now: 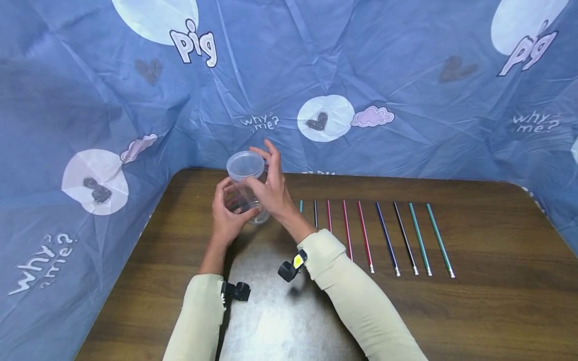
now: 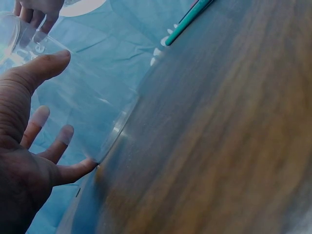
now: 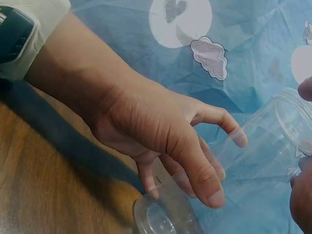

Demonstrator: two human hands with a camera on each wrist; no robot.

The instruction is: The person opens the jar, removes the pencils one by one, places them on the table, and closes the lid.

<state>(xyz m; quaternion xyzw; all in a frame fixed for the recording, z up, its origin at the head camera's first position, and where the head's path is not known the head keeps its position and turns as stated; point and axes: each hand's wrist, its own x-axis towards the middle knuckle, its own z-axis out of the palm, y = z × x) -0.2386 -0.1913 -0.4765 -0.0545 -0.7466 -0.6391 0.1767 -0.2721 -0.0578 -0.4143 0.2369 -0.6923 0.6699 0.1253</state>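
Observation:
A clear plastic jar (image 1: 245, 194) is held tilted above the far left part of the table, its translucent round lid (image 1: 245, 164) uppermost. My left hand (image 1: 227, 218) holds the jar's body low down, thumb on the near side and fingers on the far side. Around the lid, my right hand (image 1: 272, 189) grips with its thumb in front and fingers behind. The left wrist view shows the see-through jar wall (image 2: 97, 102) beside the left thumb. Through the right wrist view, the left hand (image 3: 161, 131) spans the jar, and only right fingertips (image 3: 304, 190) appear.
Several pencils lie in a row on the brown wooden table (image 1: 496, 240), among them a red pencil (image 1: 365, 235), a blue pencil (image 1: 387, 238) and a green pencil (image 1: 439, 238). A blue printed cloth (image 1: 406, 60) hangs behind the table's far edge and along its left side.

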